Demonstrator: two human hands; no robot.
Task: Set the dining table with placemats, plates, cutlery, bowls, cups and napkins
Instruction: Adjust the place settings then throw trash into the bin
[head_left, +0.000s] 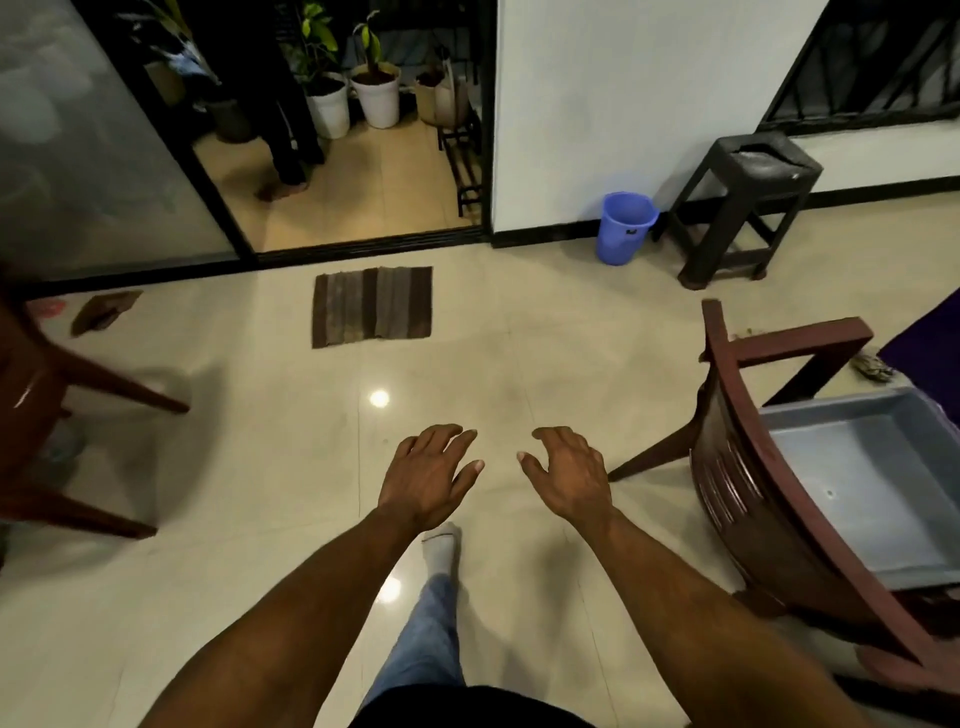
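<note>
Tray (857, 467), grey plastic, sits on the seat of a dark red wooden chair (748, 467) at right; nothing visible inside it, its far side cut off by the frame edge. No plates, cutlery, cups or table in view here. Both hands are stretched forward over the glossy cream floor (260, 467), palms down, holding nothing. Left hand (428, 475) has fingers spread and relaxed; right hand (569, 475) has fingers loosely curved downward, thumb pointing toward the left hand. The two hands are near each other but apart. Tray lies to the right of the right hand, with the curved chair back between them; no contact. Below the hands, one leg in blue jeans with a grey sock (441, 545) is stepping on the floor. Striped brown mat (371, 306) lies ahead by a sliding door threshold. Blue bucket (623, 226) stands against the white wall, just beside a black stool (748, 202). Potted plants (374, 88) stand beyond the doorway, next to another person's legs (291, 130). Part of a second wooden chair (47, 415) shows at the left edge.
</note>
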